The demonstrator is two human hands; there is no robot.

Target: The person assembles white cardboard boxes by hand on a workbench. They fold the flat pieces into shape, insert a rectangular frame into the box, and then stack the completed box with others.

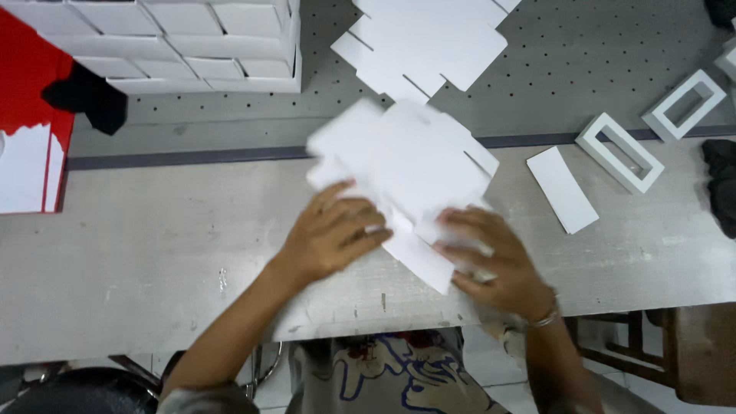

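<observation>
A flat white die-cut cardboard blank (406,165) lies tilted on the grey worktable (153,238), blurred by motion. My left hand (333,234) presses on its lower left part, fingers bent over a flap. My right hand (498,257) grips the lower right edge, fingers curled on a folded flap. A bracelet sits on my right wrist.
A stack of more white blanks (425,38) lies further back. Folded white boxes (184,42) are stacked at the top left. Two white rectangular frames (619,152) (685,103) and a white strip (562,189) lie at the right. A red-and-white object (27,115) is at the left edge.
</observation>
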